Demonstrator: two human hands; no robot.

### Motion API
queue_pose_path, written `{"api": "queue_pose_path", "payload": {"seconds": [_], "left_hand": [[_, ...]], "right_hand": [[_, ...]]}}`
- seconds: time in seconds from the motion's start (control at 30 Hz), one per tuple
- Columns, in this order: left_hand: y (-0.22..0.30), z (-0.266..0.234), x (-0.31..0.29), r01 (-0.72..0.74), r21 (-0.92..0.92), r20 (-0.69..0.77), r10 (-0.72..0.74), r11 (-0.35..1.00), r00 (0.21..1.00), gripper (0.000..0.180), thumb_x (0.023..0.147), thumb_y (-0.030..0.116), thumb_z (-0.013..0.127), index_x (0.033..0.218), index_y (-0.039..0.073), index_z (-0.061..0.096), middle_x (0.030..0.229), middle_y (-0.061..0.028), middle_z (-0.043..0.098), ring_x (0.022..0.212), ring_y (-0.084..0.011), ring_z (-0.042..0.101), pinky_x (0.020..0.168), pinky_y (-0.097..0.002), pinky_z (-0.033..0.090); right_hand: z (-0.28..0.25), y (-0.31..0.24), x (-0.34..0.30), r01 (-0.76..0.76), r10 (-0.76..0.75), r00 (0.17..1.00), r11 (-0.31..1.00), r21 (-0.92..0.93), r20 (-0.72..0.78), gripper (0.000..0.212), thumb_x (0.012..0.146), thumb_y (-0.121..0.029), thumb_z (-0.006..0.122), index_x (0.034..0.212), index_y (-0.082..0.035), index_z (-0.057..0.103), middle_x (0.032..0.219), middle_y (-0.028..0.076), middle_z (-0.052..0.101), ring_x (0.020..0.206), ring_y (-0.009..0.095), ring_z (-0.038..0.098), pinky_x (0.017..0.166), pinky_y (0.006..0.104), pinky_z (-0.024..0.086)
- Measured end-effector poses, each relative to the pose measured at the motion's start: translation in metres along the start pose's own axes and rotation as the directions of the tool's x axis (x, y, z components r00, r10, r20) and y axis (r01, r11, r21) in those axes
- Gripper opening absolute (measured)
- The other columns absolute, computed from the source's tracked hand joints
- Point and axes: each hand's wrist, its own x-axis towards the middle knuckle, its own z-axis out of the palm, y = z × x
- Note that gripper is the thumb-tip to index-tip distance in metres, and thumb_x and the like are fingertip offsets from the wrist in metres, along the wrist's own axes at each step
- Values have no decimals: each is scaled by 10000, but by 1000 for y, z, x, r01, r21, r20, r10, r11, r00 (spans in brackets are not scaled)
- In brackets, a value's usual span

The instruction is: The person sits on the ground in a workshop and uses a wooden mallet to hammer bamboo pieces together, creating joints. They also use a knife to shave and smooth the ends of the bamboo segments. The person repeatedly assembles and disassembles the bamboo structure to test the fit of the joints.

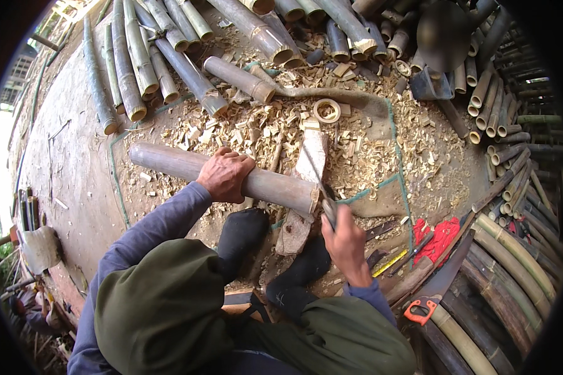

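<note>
A thick grey-brown bamboo section (169, 161) lies slantwise in front of me, its cut end toward the right. My left hand (226, 175) is closed over the top of its middle. Beside that cut end, my right hand (345, 242) grips the handle of a knife (329, 211), whose long thin blade points up and away, partly over a pale wooden block (313, 153). Whether the blade touches the bamboo I cannot tell. The block runs beneath the bamboo's right end, and a bamboo ring (316, 112) rests near its far end.
Wood chips (363, 150) cover the ground ahead. Bamboo poles (131, 75) lie along the far side, others at right. My dark-covered feet (243, 236) flank the block. An orange-handled saw (423, 309), red cloth (439, 239) and yellow measuring strip (390, 262) lie at right.
</note>
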Motion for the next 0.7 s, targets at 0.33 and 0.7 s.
{"api": "queue_pose_path", "payload": {"seconds": [0.33, 0.7], "left_hand": [[5, 11, -14, 12, 63, -158, -2, 998, 988, 492, 606, 227, 786, 1057, 85, 648, 985, -97, 686, 1031, -300, 703, 1092, -500, 448], [6, 12, -15, 9, 62, -184, 3, 998, 983, 510, 600, 227, 809, 1062, 88, 641, 975, -100, 679, 1008, -302, 700, 1068, -486, 455]], "right_hand": [[-22, -23, 1, 131, -116, 984, 986, 104, -138, 324, 1049, -230, 704, 1241, -7, 567, 849, 218, 692, 690, 433, 713, 568, 485, 545], [-21, -34, 8, 162, -147, 979, 981, 103, -144, 290, 1029, -206, 716, 1171, -5, 561, 882, 265, 700, 729, 473, 705, 591, 511, 540]]}}
